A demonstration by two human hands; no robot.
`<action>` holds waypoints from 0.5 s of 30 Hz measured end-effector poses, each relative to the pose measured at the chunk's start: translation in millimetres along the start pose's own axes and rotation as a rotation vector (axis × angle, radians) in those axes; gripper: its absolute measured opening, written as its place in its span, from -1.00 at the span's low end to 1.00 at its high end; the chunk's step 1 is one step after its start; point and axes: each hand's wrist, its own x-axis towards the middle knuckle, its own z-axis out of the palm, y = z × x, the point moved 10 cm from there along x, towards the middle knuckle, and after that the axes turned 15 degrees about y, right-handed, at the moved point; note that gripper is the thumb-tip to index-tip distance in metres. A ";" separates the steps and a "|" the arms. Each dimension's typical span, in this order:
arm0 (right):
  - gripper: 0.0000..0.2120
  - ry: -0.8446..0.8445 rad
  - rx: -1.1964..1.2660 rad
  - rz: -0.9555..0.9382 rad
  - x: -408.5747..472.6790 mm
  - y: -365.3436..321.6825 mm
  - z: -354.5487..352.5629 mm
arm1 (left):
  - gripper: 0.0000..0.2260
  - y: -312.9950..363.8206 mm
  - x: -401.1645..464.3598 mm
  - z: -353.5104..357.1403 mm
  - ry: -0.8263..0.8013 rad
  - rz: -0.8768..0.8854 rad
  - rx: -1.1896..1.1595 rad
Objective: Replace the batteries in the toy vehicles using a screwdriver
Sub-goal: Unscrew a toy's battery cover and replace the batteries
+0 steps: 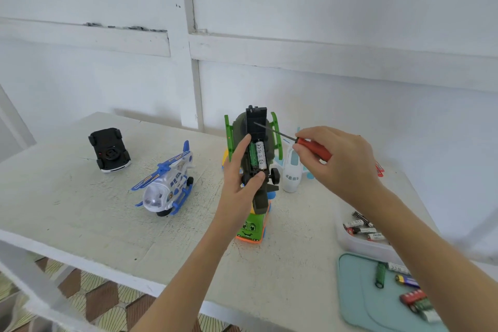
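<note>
My left hand (239, 172) grips a dark green toy helicopter (258, 191) held upside down above the table, thumb and fingers on either side of its open battery bay. Two batteries (257, 155), one green and one white, sit in the bay. The black battery cover (256, 121) stands swung up above them. My right hand (336, 162) holds a red-handled screwdriver (314, 147), its thin tip touching the cover.
On the white table (80, 210) stand a blue-and-white helicopter (165, 183), an overturned black car (109, 149), a green truck (252, 226) and a white plane (292, 172). A clear tub (358, 245) of batteries and a teal tray (358, 291) with batteries lie at the right.
</note>
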 end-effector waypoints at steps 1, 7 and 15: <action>-0.81 -0.002 -0.005 0.015 -2.0 1.0 -2.5 | -0.43 0.5 -1.0 1.2 -0.012 0.001 0.000; -0.78 -0.081 -0.010 0.170 -32.0 18.0 -23.9 | -0.43 -2.3 -7.9 16.2 -0.101 0.044 0.088; -0.84 -0.202 -0.079 0.239 -60.7 58.2 -74.0 | -0.40 4.2 -26.3 84.0 -0.186 0.089 0.127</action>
